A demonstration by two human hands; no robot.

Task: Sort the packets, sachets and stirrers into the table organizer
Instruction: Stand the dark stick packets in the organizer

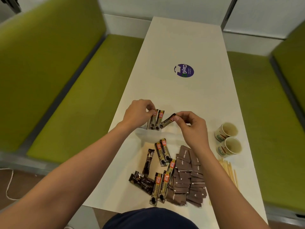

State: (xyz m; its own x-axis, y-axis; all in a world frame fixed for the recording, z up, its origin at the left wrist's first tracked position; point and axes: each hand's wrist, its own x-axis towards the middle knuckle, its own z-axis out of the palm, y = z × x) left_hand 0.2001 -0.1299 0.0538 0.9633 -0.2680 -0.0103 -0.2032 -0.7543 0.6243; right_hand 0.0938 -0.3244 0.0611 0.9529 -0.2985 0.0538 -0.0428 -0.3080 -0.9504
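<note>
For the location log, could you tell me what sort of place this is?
Probably a café or office break booth: green benches flank a white table holding paper cups and coffee sachets.

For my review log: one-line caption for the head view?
Left hand pinches upright coffee sachets in the clear organizer; right hand pinches another sachet, tilted.

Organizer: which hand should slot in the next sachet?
Right. The right hand pinches a tilted sachet by the organizer; the left hand is holding the upright sachets.

Even, soft indoor light, faint shadows, slight overall blur, and wide-angle bending at the edges.
</note>
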